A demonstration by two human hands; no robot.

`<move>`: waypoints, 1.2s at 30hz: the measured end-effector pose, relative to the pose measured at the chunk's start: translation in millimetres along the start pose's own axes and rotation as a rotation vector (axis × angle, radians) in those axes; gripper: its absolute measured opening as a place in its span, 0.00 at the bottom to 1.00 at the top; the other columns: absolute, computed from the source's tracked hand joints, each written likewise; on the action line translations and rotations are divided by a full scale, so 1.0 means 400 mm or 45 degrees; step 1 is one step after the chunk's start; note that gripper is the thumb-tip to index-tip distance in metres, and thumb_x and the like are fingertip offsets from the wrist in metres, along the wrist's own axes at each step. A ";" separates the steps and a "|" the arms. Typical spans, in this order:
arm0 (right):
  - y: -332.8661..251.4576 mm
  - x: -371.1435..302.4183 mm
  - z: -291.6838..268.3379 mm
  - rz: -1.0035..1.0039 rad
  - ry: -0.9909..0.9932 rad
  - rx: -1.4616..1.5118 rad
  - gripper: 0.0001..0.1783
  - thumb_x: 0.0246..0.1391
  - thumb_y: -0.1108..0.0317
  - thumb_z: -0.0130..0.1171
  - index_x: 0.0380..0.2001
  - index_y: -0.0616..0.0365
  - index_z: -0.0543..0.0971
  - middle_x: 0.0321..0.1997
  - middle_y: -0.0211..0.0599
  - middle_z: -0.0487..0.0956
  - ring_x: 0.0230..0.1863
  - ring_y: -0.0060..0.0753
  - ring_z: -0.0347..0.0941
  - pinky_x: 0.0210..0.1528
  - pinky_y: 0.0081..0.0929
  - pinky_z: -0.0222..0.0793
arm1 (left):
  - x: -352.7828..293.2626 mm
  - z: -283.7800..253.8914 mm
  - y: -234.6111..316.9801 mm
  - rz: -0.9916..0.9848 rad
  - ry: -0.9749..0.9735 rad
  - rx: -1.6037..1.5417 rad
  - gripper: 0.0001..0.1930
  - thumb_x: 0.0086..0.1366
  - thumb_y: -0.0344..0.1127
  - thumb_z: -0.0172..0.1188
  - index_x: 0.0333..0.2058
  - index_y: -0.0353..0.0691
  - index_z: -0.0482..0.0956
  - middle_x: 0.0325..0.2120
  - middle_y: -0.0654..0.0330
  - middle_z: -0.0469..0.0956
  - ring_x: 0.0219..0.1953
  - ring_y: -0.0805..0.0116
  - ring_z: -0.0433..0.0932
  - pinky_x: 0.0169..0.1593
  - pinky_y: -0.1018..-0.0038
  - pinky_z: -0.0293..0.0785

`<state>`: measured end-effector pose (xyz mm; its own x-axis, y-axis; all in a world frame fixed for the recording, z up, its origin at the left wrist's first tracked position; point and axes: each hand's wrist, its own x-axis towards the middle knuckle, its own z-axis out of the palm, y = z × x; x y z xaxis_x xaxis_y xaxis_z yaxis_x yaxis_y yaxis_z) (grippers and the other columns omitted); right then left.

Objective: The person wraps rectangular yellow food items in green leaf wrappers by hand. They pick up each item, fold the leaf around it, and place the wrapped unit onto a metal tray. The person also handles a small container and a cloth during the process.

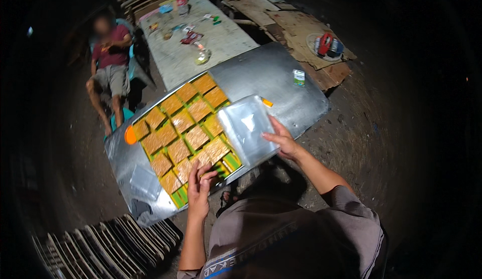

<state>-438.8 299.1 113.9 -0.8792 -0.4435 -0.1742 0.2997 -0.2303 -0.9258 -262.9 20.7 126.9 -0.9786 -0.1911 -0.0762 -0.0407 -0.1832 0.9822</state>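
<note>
Rows of square brown slabs (178,151) with a grainy top lie on a green and yellow layer on the metal table. My left hand (200,186) is at the near edge of these rows, fingers bent and a little apart over the slabs, with nothing visibly held. Beside the rows, my right hand (284,139) pinches the right edge of a stack of clear plastic bags (244,123), thumb on top. The fingers under the stack are partly hidden. Close to the near right corner, green and yellow strips (232,161) show.
An orange round lid (130,135) and more clear plastic (145,181) lie at the left. An orange piece (267,102) and a small box (299,78) are at the right. Beyond stands a pale table (175,48) with a bottle (181,0). A person (111,53) sits at far left.
</note>
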 end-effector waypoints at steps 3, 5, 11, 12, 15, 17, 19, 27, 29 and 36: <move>-0.006 0.025 -0.191 -0.181 0.302 -0.231 0.43 0.55 0.77 0.61 0.71 0.61 0.54 0.71 0.44 0.62 0.71 0.37 0.58 0.71 0.33 0.57 | 0.020 0.040 -0.044 0.081 0.095 0.124 0.13 0.73 0.41 0.56 0.38 0.35 0.77 0.37 0.54 0.78 0.45 0.63 0.78 0.54 0.67 0.71; 0.015 0.049 -0.324 -0.170 0.416 -0.127 0.42 0.57 0.75 0.62 0.71 0.61 0.55 0.69 0.47 0.64 0.70 0.38 0.60 0.70 0.33 0.58 | 0.038 0.088 -0.066 0.116 0.085 0.105 0.14 0.73 0.37 0.57 0.29 0.35 0.76 0.31 0.56 0.78 0.41 0.65 0.78 0.51 0.68 0.73; 0.066 0.101 -0.507 -0.074 0.951 -1.813 0.45 0.54 0.60 0.67 0.69 0.64 0.57 0.66 0.56 0.66 0.66 0.52 0.64 0.68 0.44 0.58 | 0.182 0.406 0.015 -0.124 0.021 0.018 0.25 0.72 0.49 0.57 0.60 0.42 0.69 0.54 0.50 0.74 0.52 0.62 0.77 0.56 0.64 0.72; 0.052 0.116 -0.479 -0.274 0.873 -1.697 0.45 0.54 0.57 0.68 0.68 0.63 0.59 0.66 0.57 0.66 0.65 0.55 0.63 0.67 0.45 0.58 | 0.219 0.420 -0.025 -0.176 -0.079 -0.110 0.30 0.73 0.52 0.53 0.66 0.43 0.60 0.58 0.50 0.70 0.56 0.60 0.74 0.59 0.64 0.70; -0.011 0.093 -0.306 -0.887 0.453 -1.203 0.40 0.56 0.55 0.64 0.67 0.60 0.63 0.67 0.52 0.65 0.66 0.56 0.62 0.67 0.44 0.58 | 0.336 0.534 -0.113 -0.545 -0.052 -0.737 0.35 0.72 0.63 0.47 0.68 0.48 0.58 0.61 0.53 0.68 0.63 0.58 0.68 0.64 0.60 0.66; -0.073 0.021 -0.202 -0.828 -0.142 -1.053 0.29 0.54 0.57 0.64 0.57 0.56 0.76 0.67 0.52 0.66 0.70 0.58 0.59 0.72 0.49 0.49 | 0.402 0.611 -0.180 -0.828 -0.023 -1.056 0.34 0.71 0.63 0.49 0.67 0.49 0.60 0.60 0.52 0.67 0.63 0.57 0.67 0.64 0.59 0.65; -0.091 0.026 -0.232 -1.493 -0.497 -1.188 0.32 0.53 0.44 0.62 0.60 0.44 0.77 0.72 0.44 0.65 0.74 0.54 0.55 0.72 0.69 0.35 | 0.390 0.703 -0.219 -0.655 -0.363 -0.931 0.37 0.69 0.67 0.46 0.68 0.51 0.59 0.62 0.52 0.66 0.65 0.54 0.65 0.66 0.53 0.61; 0.002 0.164 -0.573 -0.561 1.134 -0.886 0.44 0.64 0.33 0.40 0.72 0.54 0.58 0.76 0.53 0.53 0.76 0.51 0.50 0.72 0.64 0.41 | 0.406 0.937 0.022 -0.121 -0.970 -0.132 0.38 0.72 0.58 0.42 0.71 0.37 0.54 0.71 0.51 0.55 0.75 0.55 0.48 0.74 0.54 0.37; 0.007 0.184 -0.573 -0.235 1.257 -0.430 0.44 0.65 0.33 0.38 0.72 0.54 0.57 0.76 0.50 0.54 0.76 0.49 0.50 0.73 0.60 0.43 | 0.409 0.997 0.063 0.519 -0.973 0.348 0.40 0.69 0.57 0.50 0.70 0.36 0.55 0.71 0.47 0.54 0.75 0.47 0.47 0.73 0.48 0.36; -0.046 0.121 -0.436 -0.455 0.678 0.424 0.44 0.68 0.33 0.33 0.73 0.55 0.54 0.76 0.39 0.57 0.76 0.41 0.52 0.73 0.45 0.50 | 0.544 0.983 -0.067 1.137 -0.835 0.643 0.35 0.68 0.66 0.40 0.67 0.53 0.67 0.71 0.43 0.54 0.73 0.34 0.46 0.69 0.34 0.25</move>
<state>-551.5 432.8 63.8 -0.9804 0.1706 -0.0984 -0.0172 -0.5718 -0.8202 -554.1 363.1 151.3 -0.6124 0.4926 0.6183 0.7684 0.1874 0.6119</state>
